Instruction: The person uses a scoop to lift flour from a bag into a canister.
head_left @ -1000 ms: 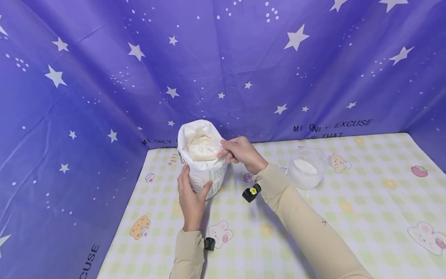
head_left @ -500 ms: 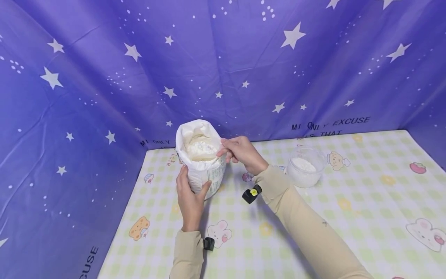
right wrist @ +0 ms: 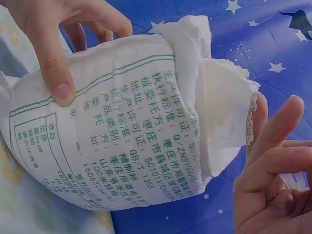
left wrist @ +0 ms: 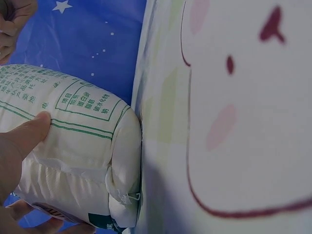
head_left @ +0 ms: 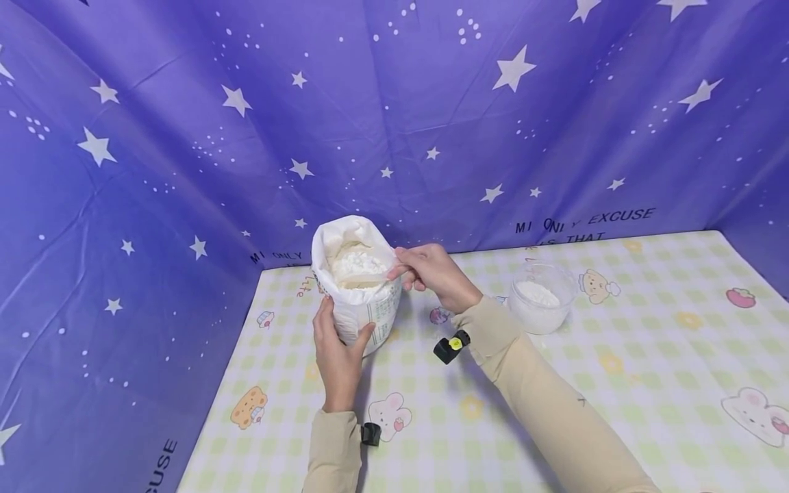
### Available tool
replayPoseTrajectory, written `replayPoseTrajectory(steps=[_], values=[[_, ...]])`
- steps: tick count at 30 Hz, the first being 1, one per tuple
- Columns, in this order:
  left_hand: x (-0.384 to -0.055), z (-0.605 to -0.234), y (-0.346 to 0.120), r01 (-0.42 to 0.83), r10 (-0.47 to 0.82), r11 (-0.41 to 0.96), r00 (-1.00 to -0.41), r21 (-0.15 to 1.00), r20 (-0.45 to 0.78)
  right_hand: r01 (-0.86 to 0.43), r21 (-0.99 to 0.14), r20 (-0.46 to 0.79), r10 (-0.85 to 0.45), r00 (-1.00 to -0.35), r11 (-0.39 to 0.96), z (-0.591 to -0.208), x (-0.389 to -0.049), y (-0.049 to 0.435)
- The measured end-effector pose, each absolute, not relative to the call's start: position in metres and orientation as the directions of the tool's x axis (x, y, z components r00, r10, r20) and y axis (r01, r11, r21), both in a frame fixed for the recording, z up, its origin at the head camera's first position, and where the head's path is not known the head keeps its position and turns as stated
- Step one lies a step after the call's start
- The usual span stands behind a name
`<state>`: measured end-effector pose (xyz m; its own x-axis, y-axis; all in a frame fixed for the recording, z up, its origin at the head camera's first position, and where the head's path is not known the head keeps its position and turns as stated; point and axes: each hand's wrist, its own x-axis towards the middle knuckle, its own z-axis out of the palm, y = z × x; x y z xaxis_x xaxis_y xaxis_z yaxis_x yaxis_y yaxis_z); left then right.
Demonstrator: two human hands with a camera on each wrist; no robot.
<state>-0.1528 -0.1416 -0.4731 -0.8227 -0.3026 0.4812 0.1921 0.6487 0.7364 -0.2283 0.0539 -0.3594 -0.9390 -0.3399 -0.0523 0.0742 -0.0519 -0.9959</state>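
Note:
A white fabric bag of flour (head_left: 376, 311) stands with its mouth open, tilted slightly toward the right hand. My left hand (head_left: 339, 363) grips it low on its side, thumb on the green-printed face and fingers round the other side. At the mouth my right hand (head_left: 434, 270) pinches a translucent white scoop (right wrist: 226, 109), its blade inside the bag's rim and loaded with flour (head_left: 357, 261). Flour clings along the scoop's far edge in the right wrist view. The fingers hide most of its grip end. To the right is a clear round tub (head_left: 542, 311) partly filled with white flour.
A green-checked tablecloth (head_left: 542, 424) with cartoon prints covers the table. Behind and at the left hangs a purple starry curtain (head_left: 431, 103), close beyond the bag. The right forearm (head_left: 542, 397) crosses the table in front of the tub.
Flour in the bag's mouth has risen into a loose heap over the scoop, whose edge now shows more clearly. Both hands have stayed nearly in place; the view has shifted slightly.

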Motion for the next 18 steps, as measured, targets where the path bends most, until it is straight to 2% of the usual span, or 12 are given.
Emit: replayPoseTrajectory(steps=[18], values=[[-0.153,-0.475,-0.142,0.202,-0.300,0.651,-0.817,0.732,0.492,0.038,-0.997,-0.013,-0.322,-0.947,-0.070,-0.358,-0.219,0.075]])
